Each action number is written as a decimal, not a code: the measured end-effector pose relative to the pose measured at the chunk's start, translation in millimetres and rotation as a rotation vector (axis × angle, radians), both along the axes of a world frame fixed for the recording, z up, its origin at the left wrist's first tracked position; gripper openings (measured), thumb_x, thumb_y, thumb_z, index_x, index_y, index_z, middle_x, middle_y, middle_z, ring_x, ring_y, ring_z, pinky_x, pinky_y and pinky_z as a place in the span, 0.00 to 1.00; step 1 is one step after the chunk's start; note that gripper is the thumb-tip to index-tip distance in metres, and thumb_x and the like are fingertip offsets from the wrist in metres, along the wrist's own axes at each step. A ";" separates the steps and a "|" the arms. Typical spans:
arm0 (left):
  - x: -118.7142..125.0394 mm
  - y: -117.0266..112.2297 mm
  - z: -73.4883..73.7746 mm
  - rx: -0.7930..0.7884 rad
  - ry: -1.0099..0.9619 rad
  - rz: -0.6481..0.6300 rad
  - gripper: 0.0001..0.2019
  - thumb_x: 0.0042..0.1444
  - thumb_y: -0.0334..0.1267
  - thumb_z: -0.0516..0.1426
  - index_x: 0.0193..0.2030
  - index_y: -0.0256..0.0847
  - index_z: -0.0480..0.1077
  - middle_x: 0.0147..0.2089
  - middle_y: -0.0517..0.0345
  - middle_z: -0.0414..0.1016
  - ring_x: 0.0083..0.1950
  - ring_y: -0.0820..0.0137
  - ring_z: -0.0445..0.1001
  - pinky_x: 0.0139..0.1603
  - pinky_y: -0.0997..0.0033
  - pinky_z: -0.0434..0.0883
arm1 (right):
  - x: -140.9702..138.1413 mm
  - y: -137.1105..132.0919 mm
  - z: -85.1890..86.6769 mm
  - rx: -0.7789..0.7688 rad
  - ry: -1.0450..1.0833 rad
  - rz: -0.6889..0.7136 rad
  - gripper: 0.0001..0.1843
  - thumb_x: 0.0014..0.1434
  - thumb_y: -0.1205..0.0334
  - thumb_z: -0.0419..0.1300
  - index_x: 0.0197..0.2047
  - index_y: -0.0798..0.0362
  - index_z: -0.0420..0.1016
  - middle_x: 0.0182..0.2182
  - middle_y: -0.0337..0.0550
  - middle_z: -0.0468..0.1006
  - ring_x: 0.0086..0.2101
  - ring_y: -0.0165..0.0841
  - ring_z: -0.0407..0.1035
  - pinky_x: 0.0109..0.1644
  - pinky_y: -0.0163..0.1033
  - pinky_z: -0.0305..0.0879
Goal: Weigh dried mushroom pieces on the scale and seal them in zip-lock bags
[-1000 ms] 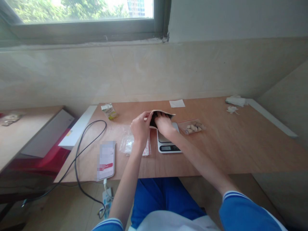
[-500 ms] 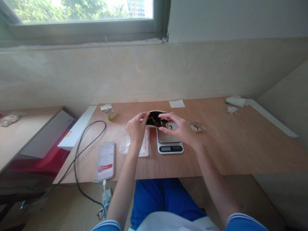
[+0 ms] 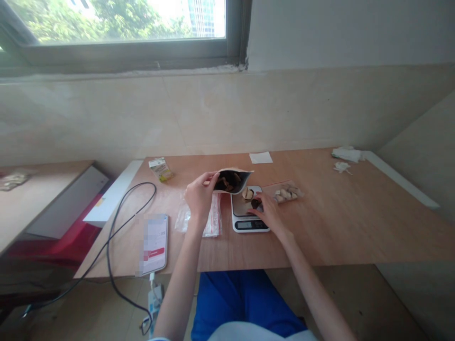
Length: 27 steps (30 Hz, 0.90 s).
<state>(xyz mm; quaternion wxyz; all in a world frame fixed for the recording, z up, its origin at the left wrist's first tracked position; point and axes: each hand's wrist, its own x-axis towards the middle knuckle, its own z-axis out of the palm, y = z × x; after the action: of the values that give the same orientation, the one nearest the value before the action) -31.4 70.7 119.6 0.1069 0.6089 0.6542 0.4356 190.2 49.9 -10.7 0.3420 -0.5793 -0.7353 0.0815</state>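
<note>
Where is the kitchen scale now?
In the head view, the kitchen scale sits on the table under the right hand, between the clear bags at left and the small tray at right, near the pouch the left hand holds.

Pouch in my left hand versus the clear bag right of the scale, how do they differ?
The pouch is opaque and shows dark pieces inside; the clear bag is see-through with pale pieces. The pouch is held up, mouth open, by the left hand; the clear bag lies on the table, untouched. Both hold small pieces.
</note>
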 end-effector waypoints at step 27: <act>12.2 -12.6 -9.1 -0.053 -0.097 -0.110 0.11 0.54 0.48 0.56 0.38 0.50 0.77 0.30 0.63 0.79 0.33 0.71 0.77 0.33 0.77 0.65 | -90.3 27.7 141.0 -0.342 -0.612 0.127 0.18 0.60 0.73 0.49 0.53 0.64 0.68 0.48 0.65 0.73 0.46 0.45 0.71 0.49 0.46 0.67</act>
<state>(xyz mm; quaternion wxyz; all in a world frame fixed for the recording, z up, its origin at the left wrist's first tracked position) -19.3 58.1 110.5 0.1784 0.6190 0.6252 0.4406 99.9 77.6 130.4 -0.0018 -0.5788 -0.8141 0.0472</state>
